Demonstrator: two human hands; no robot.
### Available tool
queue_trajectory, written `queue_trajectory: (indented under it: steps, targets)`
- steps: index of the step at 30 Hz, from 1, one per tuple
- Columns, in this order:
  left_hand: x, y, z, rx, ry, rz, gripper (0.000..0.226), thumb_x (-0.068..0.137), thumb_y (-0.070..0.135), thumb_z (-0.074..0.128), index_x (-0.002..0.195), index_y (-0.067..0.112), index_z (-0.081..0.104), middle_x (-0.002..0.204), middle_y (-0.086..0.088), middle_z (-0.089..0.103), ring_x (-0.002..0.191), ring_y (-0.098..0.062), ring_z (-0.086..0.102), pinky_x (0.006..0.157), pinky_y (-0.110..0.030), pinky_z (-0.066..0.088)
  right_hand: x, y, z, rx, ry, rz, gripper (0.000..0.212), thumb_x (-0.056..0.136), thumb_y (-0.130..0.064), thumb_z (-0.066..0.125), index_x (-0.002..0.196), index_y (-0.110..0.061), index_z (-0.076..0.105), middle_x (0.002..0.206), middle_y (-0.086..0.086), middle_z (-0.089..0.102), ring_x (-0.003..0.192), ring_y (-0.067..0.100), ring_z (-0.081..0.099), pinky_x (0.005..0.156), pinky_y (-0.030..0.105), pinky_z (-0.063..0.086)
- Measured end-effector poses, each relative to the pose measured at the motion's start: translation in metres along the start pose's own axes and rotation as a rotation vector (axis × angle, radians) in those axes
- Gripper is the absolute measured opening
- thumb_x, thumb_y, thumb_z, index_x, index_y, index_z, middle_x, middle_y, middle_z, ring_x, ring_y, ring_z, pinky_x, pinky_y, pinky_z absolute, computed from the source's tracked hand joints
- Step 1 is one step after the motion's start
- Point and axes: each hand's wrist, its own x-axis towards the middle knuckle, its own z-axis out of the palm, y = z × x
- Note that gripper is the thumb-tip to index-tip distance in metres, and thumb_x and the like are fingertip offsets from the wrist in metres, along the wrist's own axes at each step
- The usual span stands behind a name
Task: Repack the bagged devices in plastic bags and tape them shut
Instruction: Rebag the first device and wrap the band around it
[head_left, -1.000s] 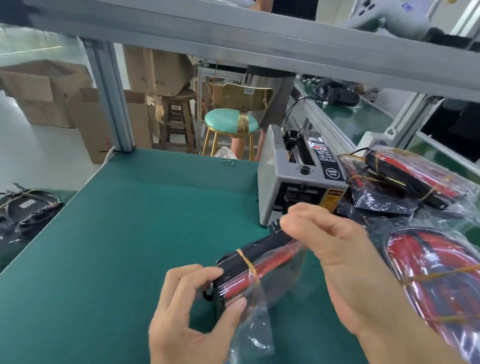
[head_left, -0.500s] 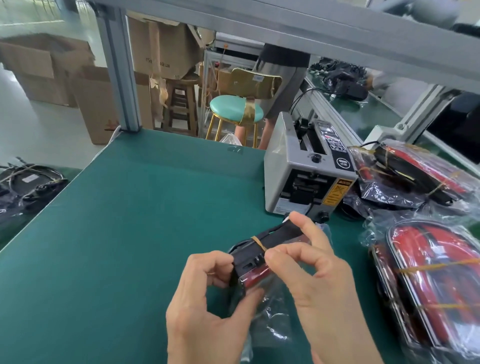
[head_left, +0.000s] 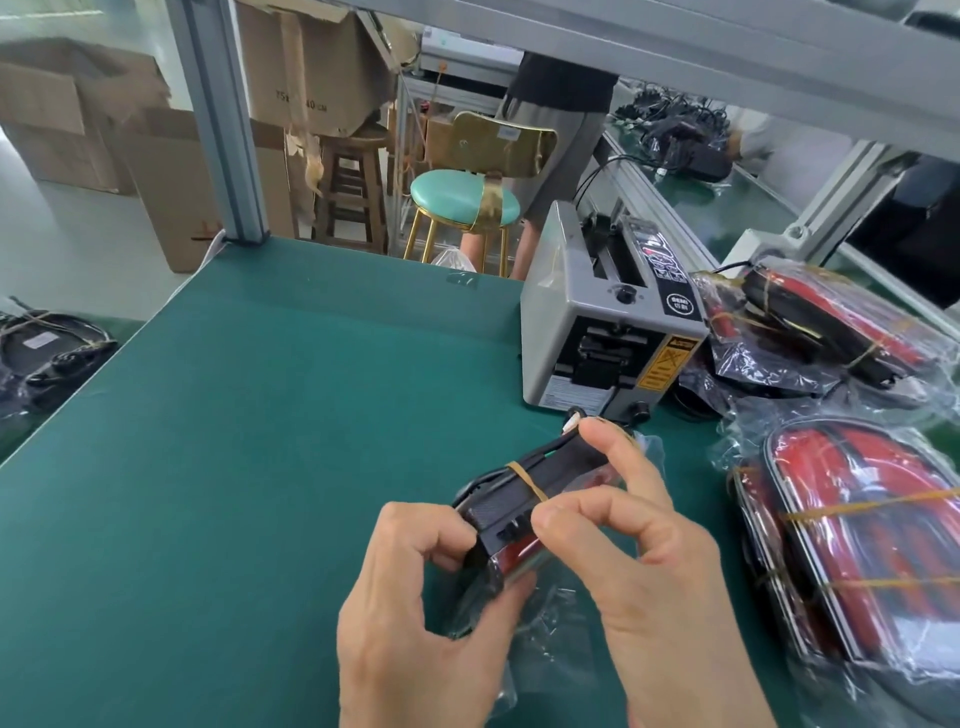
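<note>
A black and red device (head_left: 524, 493) bound with a yellow rubber band lies partly inside a clear plastic bag (head_left: 545, 618) on the green table (head_left: 249, 447). My left hand (head_left: 421, 613) grips its near end, thumb below and fingers on the left side. My right hand (head_left: 639, 561) pinches the device's top and far edge through the bag. A grey tape dispenser (head_left: 597, 322) stands just behind the device.
Several bagged red and black devices (head_left: 862, 545) lie piled at the right, some (head_left: 826, 332) beside the dispenser. More bagged items (head_left: 47, 353) sit off the table's left edge. Cardboard boxes, a stool (head_left: 462, 202) and a standing person are beyond the far edge.
My right hand came back from the dispenser to the device and now pinches its top. Both hands have drawn closer together around the device and bag.
</note>
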Motion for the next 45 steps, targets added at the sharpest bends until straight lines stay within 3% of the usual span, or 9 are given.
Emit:
queue_trajectory:
  steps: [4,12,17,26,38,45]
  targets:
    - [0.0007,0.0012,0.0005,-0.021,0.007,0.021,0.040,0.064,0.028,0.082,0.087,0.029,0.050,0.081,0.009,0.054,0.069,-0.013,0.055,0.062,-0.026,0.047,-0.0019,0.0000,-0.0003,-0.008,-0.023,0.009,0.015,0.065,-0.032,0.083,0.055,-0.026,0.073,0.129,-0.037,0.049,0.131,-0.014,0.033,0.109,0.023,0.020]
    - [0.0009,0.0009,0.0007,-0.023,0.022,0.022,0.035,0.065,0.028,0.078,0.087,0.029,0.050,0.081,0.010,0.053,0.069,-0.012,0.055,0.063,-0.025,0.046,-0.0011,0.0007,0.0052,-0.048,-0.021,-0.020,0.009,0.063,-0.026,0.072,0.054,-0.028,0.073,0.128,-0.038,0.047,0.132,-0.017,0.025,0.107,0.014,0.015]
    - [0.0000,0.0006,-0.0004,-0.016,0.013,0.027,0.034,0.064,0.028,0.076,0.087,0.029,0.050,0.081,0.010,0.053,0.069,-0.012,0.056,0.063,-0.021,0.046,-0.0008,0.0017,0.0050,-0.095,-0.011,-0.026,0.021,0.067,-0.019,0.076,0.051,-0.031,0.071,0.123,-0.040,0.047,0.129,-0.021,0.024,0.097,-0.006,0.011]
    - [0.0050,0.0020,0.0018,-0.025,0.023,0.097,0.027,0.068,0.024,0.074,0.088,0.021,0.057,0.078,0.006,0.051,0.068,-0.009,0.053,0.063,-0.013,0.042,0.0004,0.0025,0.0046,-0.148,-0.026,-0.050,0.024,0.067,-0.017,0.077,0.050,-0.032,0.070,0.122,-0.036,0.050,0.129,-0.021,0.026,0.100,-0.003,0.013]
    - [0.0038,0.0040,0.0022,-0.030,0.035,0.060,0.028,0.068,0.025,0.078,0.085,0.023,0.055,0.078,0.006,0.051,0.065,-0.013,0.054,0.060,-0.020,0.044,0.0020,0.0025,0.0050,-0.076,-0.020,-0.041,0.021,0.064,-0.023,0.074,0.047,-0.034,0.068,0.117,-0.032,0.056,0.123,-0.028,0.025,0.088,-0.012,0.012]
    - [0.0048,0.0069,0.0018,-0.041,0.044,0.052,0.026,0.069,0.027,0.076,0.084,0.022,0.055,0.077,0.005,0.050,0.065,-0.013,0.054,0.060,-0.019,0.044,0.0018,0.0012,0.0064,-0.140,-0.032,-0.045,0.027,0.067,-0.019,0.076,0.047,-0.036,0.068,0.121,-0.029,0.054,0.126,-0.024,0.023,0.089,-0.012,0.010]
